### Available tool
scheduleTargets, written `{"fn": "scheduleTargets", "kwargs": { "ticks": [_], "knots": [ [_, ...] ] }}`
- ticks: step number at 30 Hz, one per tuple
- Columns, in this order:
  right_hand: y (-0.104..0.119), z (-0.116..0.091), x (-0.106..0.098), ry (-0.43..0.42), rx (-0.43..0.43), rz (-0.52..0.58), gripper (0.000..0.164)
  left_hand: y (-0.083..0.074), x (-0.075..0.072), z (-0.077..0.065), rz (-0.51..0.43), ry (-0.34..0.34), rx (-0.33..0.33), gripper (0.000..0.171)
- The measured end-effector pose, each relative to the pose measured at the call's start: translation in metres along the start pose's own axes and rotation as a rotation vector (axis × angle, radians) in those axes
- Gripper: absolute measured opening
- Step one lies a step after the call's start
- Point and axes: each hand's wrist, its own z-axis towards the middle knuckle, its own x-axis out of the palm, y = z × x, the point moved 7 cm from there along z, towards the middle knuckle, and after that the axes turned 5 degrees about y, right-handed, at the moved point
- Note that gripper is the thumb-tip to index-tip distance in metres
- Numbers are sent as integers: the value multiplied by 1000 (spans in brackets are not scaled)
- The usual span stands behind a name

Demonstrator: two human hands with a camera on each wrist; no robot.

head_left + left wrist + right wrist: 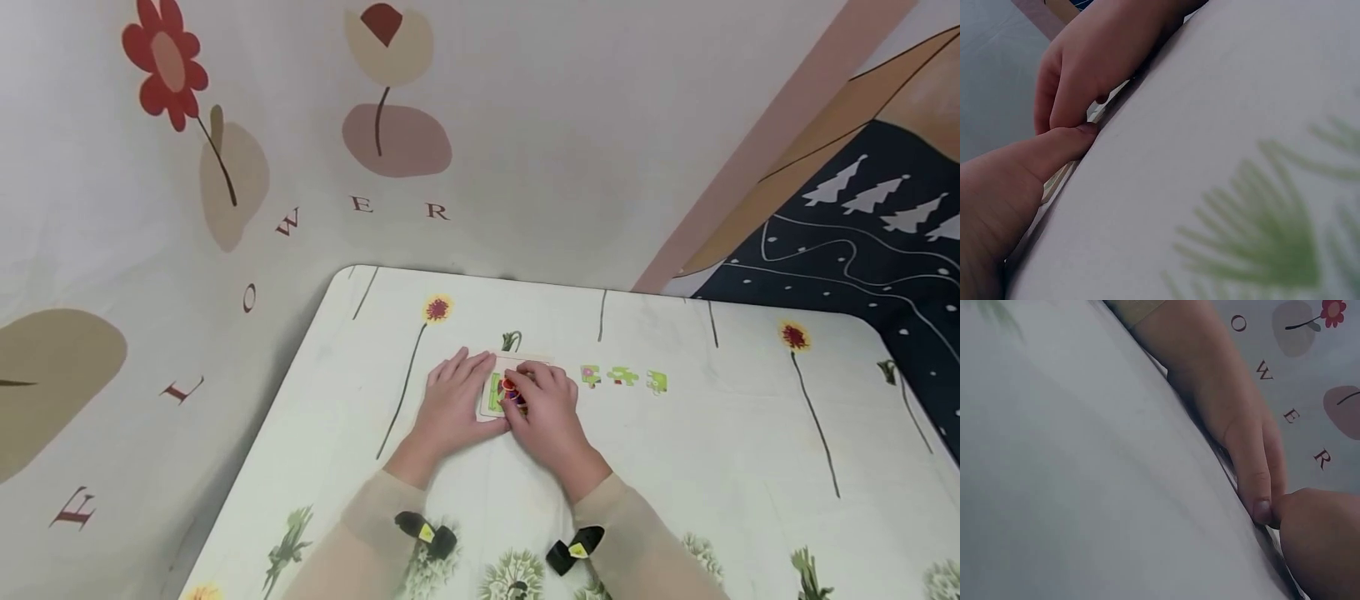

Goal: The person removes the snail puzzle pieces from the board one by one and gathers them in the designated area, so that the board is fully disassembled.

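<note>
A small puzzle board [488,408] with a pale border and a green picture lies on the table between the two hands. My left hand [450,407] rests along its left side with fingers extended, its thumb reaching across the near edge. Over the board's right part, my right hand [550,414] bends its thumb and forefinger round a red and purple puzzle piece [512,388]. The fingers partly cover that piece and the picture. In the left wrist view the left thumb [1063,147] meets the right hand [1100,62]. The right wrist view shows the left hand [1229,412] low on the table.
Three loose green puzzle pieces, a left one [591,376], a middle one [622,376] and a right one [657,382], lie in a row right of the board. A flower-print cloth covers the table [712,442]. Printed curtains [562,150] hang behind it.
</note>
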Motion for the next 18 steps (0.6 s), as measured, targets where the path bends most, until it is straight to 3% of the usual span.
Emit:
{"fn": "scheduleTargets", "kwargs": {
  "ticks": [8,18],
  "knots": [
    [5,8,7,67,47,-48,44,-1,-2,-1,-12,-24,9,104],
    [4,8,5,57,93,-39,43,-1,-2,0,-17,-14,3,104]
  ]
}}
